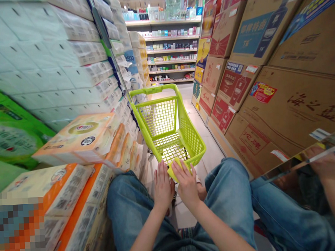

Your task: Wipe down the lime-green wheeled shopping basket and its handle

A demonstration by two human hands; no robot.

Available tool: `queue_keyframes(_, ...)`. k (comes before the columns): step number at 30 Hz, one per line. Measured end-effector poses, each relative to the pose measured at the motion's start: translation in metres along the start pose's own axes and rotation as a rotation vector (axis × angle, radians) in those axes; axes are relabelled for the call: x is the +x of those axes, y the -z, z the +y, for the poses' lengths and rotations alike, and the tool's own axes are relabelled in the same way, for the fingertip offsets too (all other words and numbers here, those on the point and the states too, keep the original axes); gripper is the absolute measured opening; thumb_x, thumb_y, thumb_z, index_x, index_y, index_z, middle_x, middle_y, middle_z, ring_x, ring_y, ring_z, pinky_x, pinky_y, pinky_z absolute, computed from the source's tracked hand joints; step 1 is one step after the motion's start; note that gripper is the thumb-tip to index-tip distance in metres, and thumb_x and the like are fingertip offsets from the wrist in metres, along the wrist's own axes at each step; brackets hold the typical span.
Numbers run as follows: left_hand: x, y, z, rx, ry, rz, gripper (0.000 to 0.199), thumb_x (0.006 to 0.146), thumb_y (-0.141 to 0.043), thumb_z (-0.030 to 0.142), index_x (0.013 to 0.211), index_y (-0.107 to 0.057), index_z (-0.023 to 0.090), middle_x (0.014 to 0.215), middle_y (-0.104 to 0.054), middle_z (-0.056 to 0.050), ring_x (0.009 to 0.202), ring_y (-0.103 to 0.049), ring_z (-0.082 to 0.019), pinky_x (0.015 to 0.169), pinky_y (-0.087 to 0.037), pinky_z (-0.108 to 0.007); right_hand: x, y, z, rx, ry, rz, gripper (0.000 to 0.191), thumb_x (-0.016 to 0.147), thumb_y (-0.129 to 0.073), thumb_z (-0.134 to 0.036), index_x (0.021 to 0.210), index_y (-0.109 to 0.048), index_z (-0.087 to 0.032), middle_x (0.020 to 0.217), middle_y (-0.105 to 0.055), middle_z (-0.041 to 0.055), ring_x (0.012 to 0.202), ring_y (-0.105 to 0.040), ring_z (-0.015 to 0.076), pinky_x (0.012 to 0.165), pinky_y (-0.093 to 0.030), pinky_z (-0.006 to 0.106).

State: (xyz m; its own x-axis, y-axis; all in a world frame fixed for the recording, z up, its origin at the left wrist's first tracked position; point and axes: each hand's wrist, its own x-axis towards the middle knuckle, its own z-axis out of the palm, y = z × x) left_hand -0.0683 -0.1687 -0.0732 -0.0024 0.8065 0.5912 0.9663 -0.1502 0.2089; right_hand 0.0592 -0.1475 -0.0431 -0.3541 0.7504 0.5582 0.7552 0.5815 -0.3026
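Note:
A lime-green shopping basket on wheels [198, 142], with mesh walls and nothing in it, stands tilted in front of my knees. My right hand [187, 184] holds a yellow cloth [173, 173] against the near rim of the basket, its fingers spread over the cloth. Just to the left, my left hand [162, 187] lies with its fingers stretched out at the same rim and holds nothing. The fingertips of both hands are close together. Part of the near rim is hidden behind the hands and cloth.
Stacked tissue packs [75, 138] rise on the left, and cardboard cartons [297, 96] line the right. Shelves of small goods [171, 50] stand at the back. My jeans-covered knees flank the hands. A mirror-like panel [301, 165] at the lower right shows a reflection.

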Motion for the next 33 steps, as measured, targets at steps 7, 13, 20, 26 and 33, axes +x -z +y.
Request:
queue_keyframes(7,0.001,0.001,0.0,-0.009,-0.011,-0.004,0.079,0.092,-0.045,0.013,0.158,-0.001,0.01,0.159,-0.031,-0.024,0.151,-0.023,-0.031,0.118,-0.034,-0.055,0.004,0.014,0.017,0.027,0.144,-0.081,0.074,0.082,-0.041,0.001,0.151,-0.039,-0.027,0.147,-0.055,0.004,0.146,-0.036,0.0183,0.122,-0.005,0.048)
queue_keyframes(13,0.005,0.003,0.004,0.008,-0.004,0.001,0.08,0.092,-0.045,0.011,0.158,0.0,0.011,0.16,-0.031,-0.021,0.151,-0.024,-0.03,0.119,-0.033,-0.053,0.009,0.046,0.117,-0.088,0.025,0.004,0.083,0.074,-0.04,0.002,0.151,-0.039,-0.029,0.144,-0.058,0.0043,0.142,-0.043,0.0205,0.12,-0.014,0.052)
queue_keyframes(20,0.004,0.001,0.004,-0.007,0.015,0.004,0.081,0.092,-0.045,0.012,0.158,0.002,0.012,0.16,-0.031,-0.021,0.151,-0.025,-0.029,0.119,-0.033,-0.052,0.008,0.033,0.095,-0.107,-0.157,0.077,0.086,0.07,-0.041,0.003,0.152,-0.038,-0.023,0.151,-0.051,0.004,0.146,-0.037,0.0229,0.115,-0.028,0.045)
queue_keyframes(26,0.0,-0.003,0.0,-0.008,-0.004,0.015,0.08,0.091,-0.045,0.012,0.159,-0.001,0.012,0.159,-0.033,-0.022,0.151,-0.025,-0.03,0.117,-0.035,-0.054,0.006,-0.002,-0.003,0.021,0.031,-0.008,0.08,0.077,-0.043,0.001,0.153,-0.037,-0.023,0.151,-0.051,0.0021,0.148,-0.031,0.0215,0.12,-0.02,0.044)
queue_keyframes(33,0.002,-0.001,0.0,-0.011,-0.008,0.006,0.079,0.092,-0.044,0.012,0.159,-0.001,0.012,0.16,-0.03,-0.022,0.151,-0.023,-0.029,0.118,-0.034,-0.054,0.012,0.017,0.044,0.029,0.195,-0.069,0.073,0.081,-0.041,-0.001,0.148,-0.044,-0.028,0.145,-0.057,0.0029,0.143,-0.04,0.0188,0.121,-0.01,0.048)
